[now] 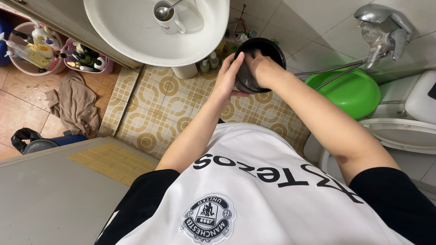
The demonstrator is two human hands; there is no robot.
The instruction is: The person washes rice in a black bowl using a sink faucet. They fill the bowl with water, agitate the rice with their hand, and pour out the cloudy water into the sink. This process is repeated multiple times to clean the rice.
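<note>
Over the patterned tile floor, far side of the scene, both hands meet on a black bowl held in the air, just right of the big white washbasin. Left hand cups the bowl's near-left wall, fingers spread up to the rim, a firm grip on the outside. Right hand goes down inside the bowl, and its fingers are hidden there, so I cannot tell how its grip stands or whether it holds anything. My read: this looks like a rub round the inside, and it goes best with the left hand keeping the bowl steady and tilted while the right sweeps the whole inner wall.

Right of that, a green plastic basin sits low, a metal tap on the tiled wall above it, and a white toilet at the right edge. Inside the washbasin, a white mug with a spoon standing in it.

Far left now: a brown cloth lies crumpled on the floor. Beyond it, a pink round tub carries pump bottles, one white with a yellow label, and a small pink basket is packed with upright tubes and bottles, green and white among them. Small bottles also cluster under the washbasin's right side.
</note>
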